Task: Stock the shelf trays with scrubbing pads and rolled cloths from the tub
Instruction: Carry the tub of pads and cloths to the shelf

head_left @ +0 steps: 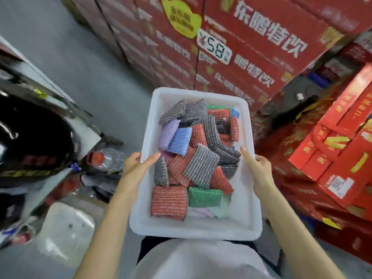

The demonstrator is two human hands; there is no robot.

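I carry a white rectangular tub (244, 210) against my waist in the middle of the head view. My left hand (135, 166) grips its left rim, thumb over the edge inside the tub. On the opposite rim my right hand (258, 165) holds on the same way, thumb pointing inward. Inside lie several scrubbing pads (201, 165) in grey, red, green, blue and purple, piled loosely. A large red pad (169, 200) and a green pad (205, 196) lie nearest me. No shelf trays are in view.
Stacked red drink cartons (251, 47) with a price tag rise straight ahead. More red gift boxes (332, 150) pile up on the right. On the left are a dark shelf unit (30, 125), a plastic bottle (108, 158) and a white basin (66, 228) on the grey floor.
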